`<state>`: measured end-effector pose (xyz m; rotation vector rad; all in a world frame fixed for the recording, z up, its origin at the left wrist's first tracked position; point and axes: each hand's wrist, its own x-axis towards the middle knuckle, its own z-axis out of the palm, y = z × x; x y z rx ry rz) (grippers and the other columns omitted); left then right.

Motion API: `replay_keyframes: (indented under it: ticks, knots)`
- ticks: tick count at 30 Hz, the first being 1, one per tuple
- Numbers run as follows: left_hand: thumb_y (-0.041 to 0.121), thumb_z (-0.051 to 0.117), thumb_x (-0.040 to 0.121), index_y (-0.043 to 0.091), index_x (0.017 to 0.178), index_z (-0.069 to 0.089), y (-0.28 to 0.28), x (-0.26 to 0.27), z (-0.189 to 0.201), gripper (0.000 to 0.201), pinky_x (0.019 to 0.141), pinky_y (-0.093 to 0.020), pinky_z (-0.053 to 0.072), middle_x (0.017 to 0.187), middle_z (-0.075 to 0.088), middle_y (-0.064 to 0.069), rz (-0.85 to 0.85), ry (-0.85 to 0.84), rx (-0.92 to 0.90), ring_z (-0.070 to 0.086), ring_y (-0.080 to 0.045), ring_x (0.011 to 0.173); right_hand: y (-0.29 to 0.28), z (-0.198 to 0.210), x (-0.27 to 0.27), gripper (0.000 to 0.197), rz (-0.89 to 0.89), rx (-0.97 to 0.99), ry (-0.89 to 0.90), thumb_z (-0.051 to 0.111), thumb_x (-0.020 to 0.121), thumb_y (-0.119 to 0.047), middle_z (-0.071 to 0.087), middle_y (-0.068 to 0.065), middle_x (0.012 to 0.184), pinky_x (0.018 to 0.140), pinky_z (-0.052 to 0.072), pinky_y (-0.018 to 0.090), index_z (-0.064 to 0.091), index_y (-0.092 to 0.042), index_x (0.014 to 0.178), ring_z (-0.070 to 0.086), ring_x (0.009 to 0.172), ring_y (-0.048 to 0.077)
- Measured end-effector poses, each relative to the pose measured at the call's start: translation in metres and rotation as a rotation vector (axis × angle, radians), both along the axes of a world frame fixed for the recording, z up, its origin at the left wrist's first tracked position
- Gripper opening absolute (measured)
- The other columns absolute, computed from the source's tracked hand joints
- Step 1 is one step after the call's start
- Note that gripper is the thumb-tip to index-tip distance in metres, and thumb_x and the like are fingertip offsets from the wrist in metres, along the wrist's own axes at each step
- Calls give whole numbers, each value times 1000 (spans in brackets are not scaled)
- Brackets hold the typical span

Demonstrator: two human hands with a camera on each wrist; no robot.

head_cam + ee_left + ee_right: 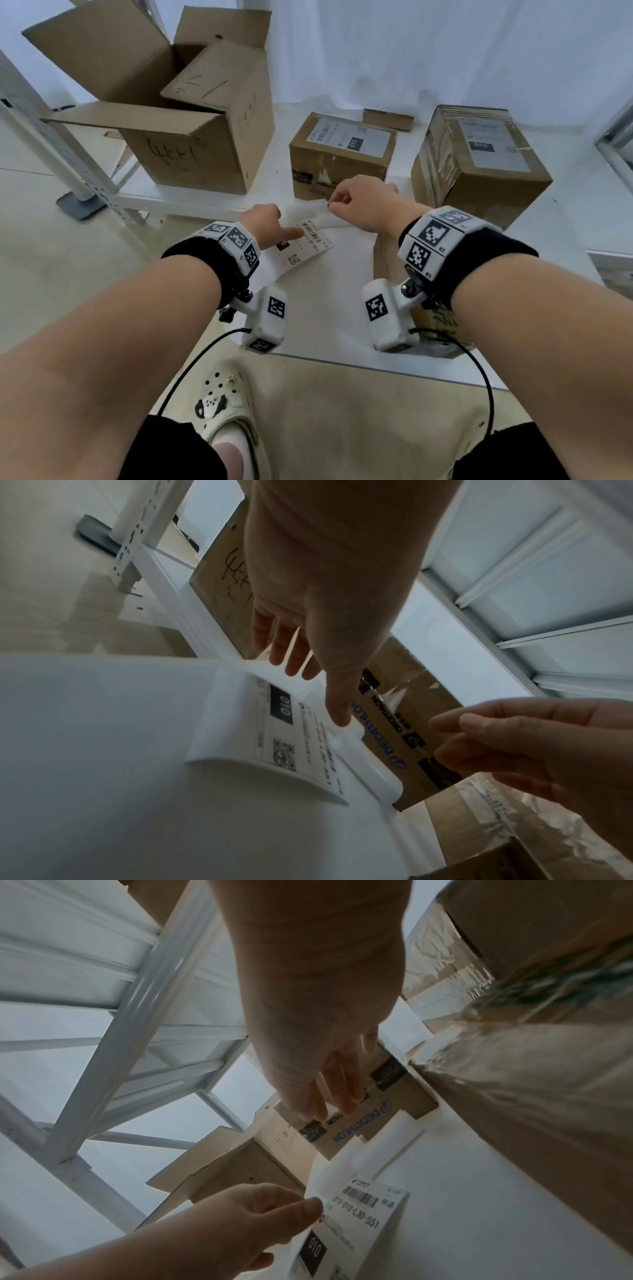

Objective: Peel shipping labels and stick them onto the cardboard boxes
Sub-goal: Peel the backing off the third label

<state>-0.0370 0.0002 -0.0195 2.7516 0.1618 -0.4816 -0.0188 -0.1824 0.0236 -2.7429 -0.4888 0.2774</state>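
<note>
Pinning the label [303, 247] flat with one straight fingertip of the left hand [263, 219], other fingers relaxed and closed on nothing. Pinched tight, thumb to forefinger, on the right hand [359, 202], right at the far end of the white backing strip [308, 212] that runs out from the label; too thin and pale to tell whether paper really sits in that pinch. Lying printed side up on the white table [325, 308], near the front edge, barcode end toward the boxes, near end curling up off the surface in the left wrist view. Likely featherweight and floppy, sticky underneath once freed, prone to folding onto itself or creasing; best taken by a corner or short edge with fingertips only, and kept taut between both hands. Both forearms stretched forward and down, wrists low over the table, left palm down, right knuckles up and turned slightly inward. Just beyond the right hand, a small box [342, 154] already carrying a label on top; a taller taped box [479, 154] to the right, also labelled; a big open box [191, 137] further left; another box [387, 260] under the right wrist, top hidden.
</note>
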Motion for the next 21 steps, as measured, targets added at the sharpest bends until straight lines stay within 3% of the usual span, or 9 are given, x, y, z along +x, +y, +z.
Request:
replay_keyframes:
  ticks: [4, 6, 9, 13, 16, 19, 21]
  knots:
    - [50, 65, 82, 12, 102, 50, -9, 6, -6, 45, 62, -26, 40, 120, 61, -15, 2, 40, 2, 50, -21, 88, -2, -7, 4, 24, -39, 31, -5, 46, 94, -30, 58, -10, 92, 109, 25, 54, 67, -21, 100, 48, 92, 14]
    - [45, 68, 81, 8, 109, 57, -12, 6, -7, 48, 57, -23, 37, 117, 63, -13, 8, 57, 5, 50, -20, 87, -5, -10, 5, 23, -61, 43, -3, 45, 95, -29, 60, -8, 94, 107, 27, 52, 67, -22, 99, 50, 93, 15]
    - [35, 72, 81, 1, 118, 58, -13, 5, -7, 52, 70, -27, 43, 113, 64, -11, -30, 97, 28, 56, -23, 89, -9, -10, 4, 24, -71, 49, 2, 45, 94, -29, 64, -5, 100, 101, 34, 47, 67, -22, 99, 54, 96, 18]
    - [23, 70, 83, 6, 111, 61, -14, 3, 13, 34, 80, -31, 52, 111, 66, -9, -129, 135, -85, 63, -22, 89, -18, 0, 3, 20, -96, 156, 19, 49, 92, -26, 65, -3, 94, 95, 45, 45, 68, -20, 95, 59, 94, 20]
    - [13, 66, 85, 9, 108, 59, -19, -2, 41, 24, 86, -40, 56, 110, 68, -9, -160, 119, -365, 68, -25, 94, -26, 12, -4, 25, -88, 299, 44, 54, 93, -30, 68, 2, 101, 81, 51, 30, 68, -12, 103, 63, 90, 19]
    - [-2, 58, 87, 6, 116, 52, -33, -11, 69, 31, 82, -30, 57, 111, 65, -10, -133, 98, -757, 65, -23, 101, -32, 28, -15, 30, -73, 411, 17, 57, 92, -34, 68, 2, 100, 75, 52, 24, 67, -9, 106, 65, 89, 16]
    - [-6, 56, 87, 5, 121, 50, -44, -15, 81, 36, 82, -28, 57, 111, 65, -10, -152, 47, -895, 65, -22, 100, -39, 41, -19, 25, -112, 516, -32, 60, 91, -29, 68, 4, 97, 71, 54, 24, 66, -7, 102, 66, 86, 16]
